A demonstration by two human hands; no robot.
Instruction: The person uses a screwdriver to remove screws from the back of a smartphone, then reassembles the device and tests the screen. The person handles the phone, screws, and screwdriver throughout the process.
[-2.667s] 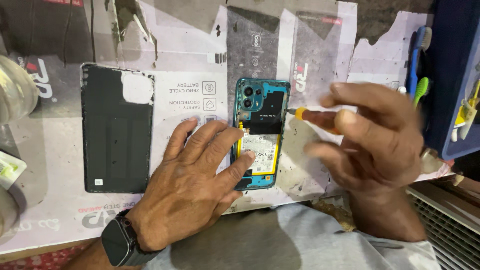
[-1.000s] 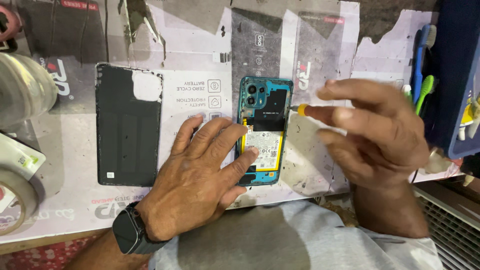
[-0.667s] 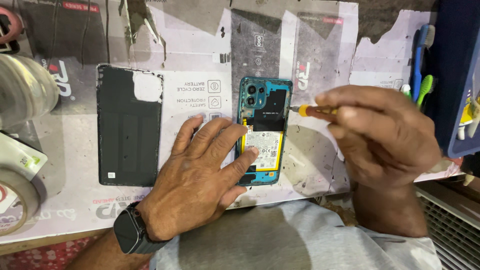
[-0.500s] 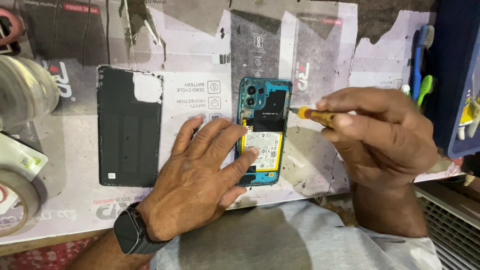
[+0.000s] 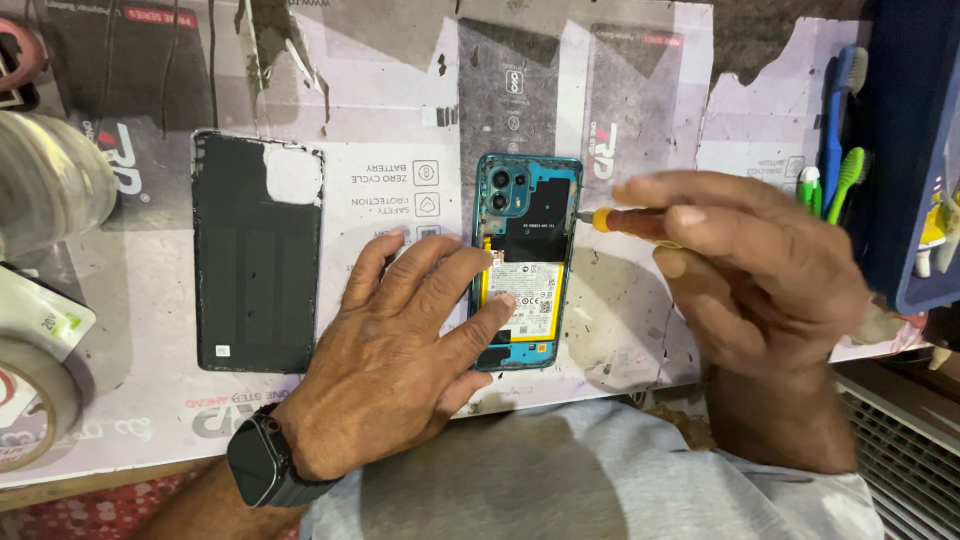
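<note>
R hand (image 5: 760, 270) hides screwdriver (image 5: 625, 221) handle; tip blurred.

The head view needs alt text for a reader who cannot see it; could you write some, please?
A left hand presses flat on an opened teal phone while the right hand holds a screwdriver at its upper right edge. The removed black back cover lies to the left.

Teal phone (image 5: 524, 262) with white battery label; black back cover (image 5: 256, 258); orange-and-brown screwdriver (image 5: 628, 222); black watch (image 5: 262, 464); green toothbrush (image 5: 848, 172).
</note>
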